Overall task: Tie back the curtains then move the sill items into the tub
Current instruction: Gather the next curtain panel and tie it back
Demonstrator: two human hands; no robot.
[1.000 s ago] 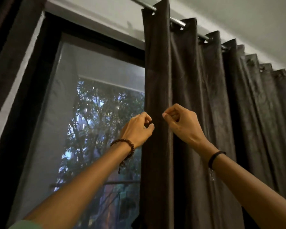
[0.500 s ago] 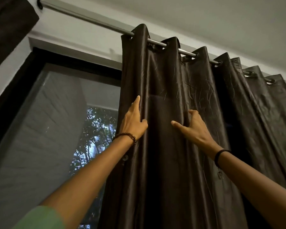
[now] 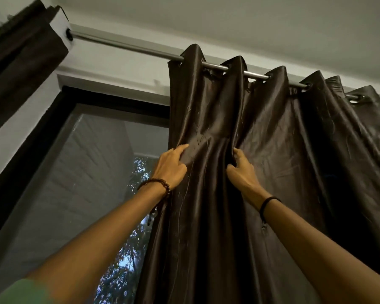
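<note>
Dark brown eyelet curtain (image 3: 279,150) hanging from the metal rod (image 3: 123,44), right of the window pane (image 3: 92,172); left hand (image 3: 171,166) and right hand (image 3: 242,171) each grip a fold, fingers curled.

A grey metal rod (image 3: 123,46) slants from its black end cap (image 3: 69,36) at 10 o'clock down towards 2 o'clock. A dark brown satin curtain (image 3: 283,139) hangs from it by eyelets (image 3: 353,101), bunched in folds.

Dim from my seat: the glossy dark brown satin curtain (image 3: 279,139) shows soft sheen, its right folds gone black. Bluish daylight glows through the glass window pane (image 3: 127,260) (brightest patch); the green sleeve (image 3: 20,290) is blurred.
</note>
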